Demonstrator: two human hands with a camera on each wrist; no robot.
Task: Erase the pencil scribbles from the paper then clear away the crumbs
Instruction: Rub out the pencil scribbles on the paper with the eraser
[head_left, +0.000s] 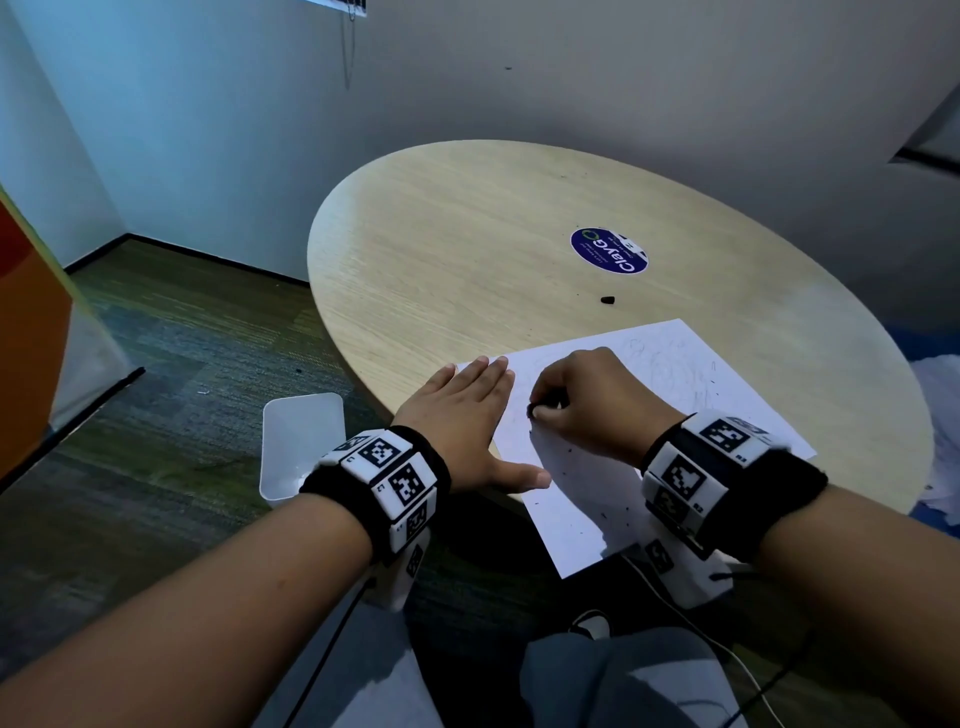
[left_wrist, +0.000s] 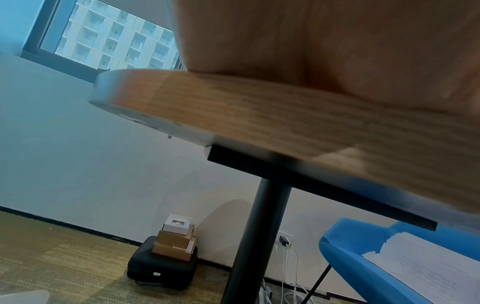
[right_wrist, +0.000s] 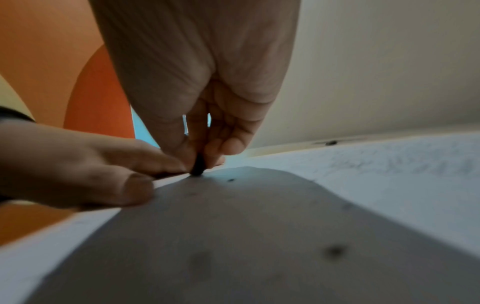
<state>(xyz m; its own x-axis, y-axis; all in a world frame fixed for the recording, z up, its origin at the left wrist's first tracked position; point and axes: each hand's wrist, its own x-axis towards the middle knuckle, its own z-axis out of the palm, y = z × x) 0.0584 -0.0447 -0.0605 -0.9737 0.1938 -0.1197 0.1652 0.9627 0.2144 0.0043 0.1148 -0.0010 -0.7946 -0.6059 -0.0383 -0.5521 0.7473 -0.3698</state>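
Note:
A white sheet of paper (head_left: 649, 405) lies on the round wooden table (head_left: 467, 249), its near corner hanging over the edge. Faint pencil scribbles (head_left: 660, 358) mark its far part, and dark eraser crumbs (head_left: 582, 452) dot the near part. My left hand (head_left: 467, 415) lies flat, pressing the paper's left edge. My right hand (head_left: 587, 400) pinches a small black eraser (head_left: 534, 410) against the sheet. In the right wrist view the eraser (right_wrist: 198, 167) touches the paper (right_wrist: 389, 174) beside the left hand's fingers (right_wrist: 124, 156). The left wrist view shows only the palm (left_wrist: 337, 41) on the table edge (left_wrist: 233, 115).
A second small black piece (head_left: 607, 300) lies on the table beyond the paper, near a round blue sticker (head_left: 609, 251). A white bin (head_left: 301, 441) stands on the floor left of the table. A blue chair (left_wrist: 376, 267) holding paper stands at the right.

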